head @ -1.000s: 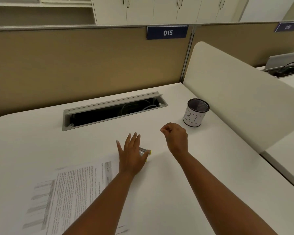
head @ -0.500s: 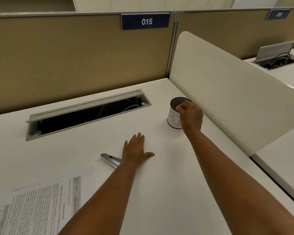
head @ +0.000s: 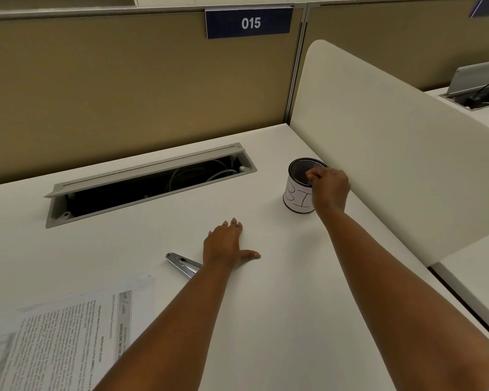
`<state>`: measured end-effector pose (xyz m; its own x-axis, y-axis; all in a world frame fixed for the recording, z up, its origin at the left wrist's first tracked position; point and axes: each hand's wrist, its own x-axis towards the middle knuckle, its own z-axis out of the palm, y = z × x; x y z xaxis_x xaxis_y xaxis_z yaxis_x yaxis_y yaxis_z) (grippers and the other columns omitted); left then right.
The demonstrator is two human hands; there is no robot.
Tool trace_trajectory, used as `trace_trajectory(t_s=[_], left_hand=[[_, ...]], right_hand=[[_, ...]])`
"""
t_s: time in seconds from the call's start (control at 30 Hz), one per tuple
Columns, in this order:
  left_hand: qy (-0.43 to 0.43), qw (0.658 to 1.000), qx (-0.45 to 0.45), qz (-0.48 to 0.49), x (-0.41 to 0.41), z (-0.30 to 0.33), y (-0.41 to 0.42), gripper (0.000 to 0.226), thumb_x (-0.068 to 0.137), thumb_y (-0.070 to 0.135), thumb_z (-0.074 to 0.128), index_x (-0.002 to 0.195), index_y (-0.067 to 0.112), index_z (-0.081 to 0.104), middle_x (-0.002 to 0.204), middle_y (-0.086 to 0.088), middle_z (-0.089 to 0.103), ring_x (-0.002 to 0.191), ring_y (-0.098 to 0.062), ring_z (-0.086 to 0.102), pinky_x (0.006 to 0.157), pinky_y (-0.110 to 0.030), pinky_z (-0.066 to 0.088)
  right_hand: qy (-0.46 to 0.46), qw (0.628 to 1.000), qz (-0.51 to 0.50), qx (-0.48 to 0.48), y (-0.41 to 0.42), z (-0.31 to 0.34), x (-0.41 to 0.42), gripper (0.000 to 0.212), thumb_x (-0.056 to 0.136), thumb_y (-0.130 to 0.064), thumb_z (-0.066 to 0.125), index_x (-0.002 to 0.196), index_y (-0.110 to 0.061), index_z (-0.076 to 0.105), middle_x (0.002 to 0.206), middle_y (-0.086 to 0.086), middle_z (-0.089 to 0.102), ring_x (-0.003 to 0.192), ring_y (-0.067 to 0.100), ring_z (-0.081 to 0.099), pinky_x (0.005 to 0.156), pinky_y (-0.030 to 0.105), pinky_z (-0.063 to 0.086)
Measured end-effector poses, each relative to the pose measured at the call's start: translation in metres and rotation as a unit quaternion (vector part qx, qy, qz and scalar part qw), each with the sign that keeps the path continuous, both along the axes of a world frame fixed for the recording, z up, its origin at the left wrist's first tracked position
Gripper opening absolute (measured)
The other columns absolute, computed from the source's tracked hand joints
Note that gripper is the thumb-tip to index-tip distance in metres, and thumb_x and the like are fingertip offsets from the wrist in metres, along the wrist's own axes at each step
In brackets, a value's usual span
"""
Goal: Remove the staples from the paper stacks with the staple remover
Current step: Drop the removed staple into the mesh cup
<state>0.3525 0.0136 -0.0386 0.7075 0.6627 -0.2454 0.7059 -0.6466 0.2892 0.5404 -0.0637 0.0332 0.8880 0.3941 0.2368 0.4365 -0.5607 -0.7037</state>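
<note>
The staple remover (head: 183, 264), bright metal, lies flat on the white desk (head: 280, 320) toward its near-left part, one end hidden under my left wrist. My left hand (head: 226, 245) rests palm-down on the desk just beside it, fingers spread flat, thumb out to the right; it holds nothing. The paper stack (head: 68, 334), printed side up, sits at the desk's near-left corner, near the remover but apart from it. My right hand (head: 329, 187) is reached out to the mesh cup (head: 299, 190) near the desk's right edge, fingertips pinched narrowly together over its rim; whether anything sits between them I cannot tell, too small. The cup carries a white label with handwritten marks. Along the desk's far edge, an open cable tray (head: 150, 182), cords inside. A sign (head: 249, 23) on the partition reads 015.
</note>
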Motion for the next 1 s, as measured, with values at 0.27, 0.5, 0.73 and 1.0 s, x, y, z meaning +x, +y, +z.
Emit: trace_trajectory(t_s=[0.27, 0.5, 0.73, 1.0], left_hand=[[-0.016, 1.0, 0.002, -0.001, -0.002, -0.001, -0.003, 0.092, 0.073, 0.058, 0.063, 0.143, 0.016, 0.02, 0.156, 0.0, 0.016, 0.143, -0.02, 0.015, 0.115, -0.042, 0.019], [-0.127, 0.991, 0.028, -0.004, -0.027, 0.005, 0.005, 0.074, 0.083, 0.056, 0.05, 0.143, 0.02, 0.026, 0.149, -0.003, 0.036, 0.139, -0.019, 0.027, 0.112, -0.036, 0.024], [-0.19, 0.97, 0.105, 0.107, -0.104, 0.011, 0.031, 0.047, 0.092, 0.04, 0.045, 0.134, 0.021, 0.044, 0.142, -0.001, 0.047, 0.136, -0.016, 0.034, 0.113, -0.033, 0.023], [-0.066, 0.99, 0.026, 0.121, -0.215, 0.009, 0.044, 0.068, 0.083, 0.06, 0.043, 0.142, 0.031, 0.025, 0.151, 0.0, 0.032, 0.14, -0.019, 0.027, 0.112, -0.04, 0.026]], right_hand=[[-0.009, 1.0, -0.003, 0.023, -0.003, 0.001, 0.006, 0.018, 0.082, -0.008, 0.059, 0.093, -0.009, 0.072, 0.099, 0.014, 0.072, 0.098, 0.029, 0.062, 0.092, 0.037, 0.044], [-0.081, 0.986, 0.023, 0.146, -0.007, 0.003, -0.05, 0.006, 0.079, -0.006, 0.06, 0.082, -0.006, 0.065, 0.084, 0.012, 0.068, 0.079, 0.027, 0.058, 0.069, 0.025, 0.037], [0.037, 0.978, 0.204, 0.024, -0.007, -0.06, -0.183, 0.034, 0.08, -0.033, 0.065, 0.107, -0.011, 0.061, 0.099, 0.007, 0.065, 0.095, 0.022, 0.059, 0.079, 0.027, 0.043], [-0.006, 0.944, 0.289, -0.156, -0.003, -0.08, -0.227, 0.042, 0.081, -0.035, 0.058, 0.12, -0.018, 0.053, 0.111, 0.006, 0.059, 0.102, 0.025, 0.049, 0.086, 0.033, 0.041]])
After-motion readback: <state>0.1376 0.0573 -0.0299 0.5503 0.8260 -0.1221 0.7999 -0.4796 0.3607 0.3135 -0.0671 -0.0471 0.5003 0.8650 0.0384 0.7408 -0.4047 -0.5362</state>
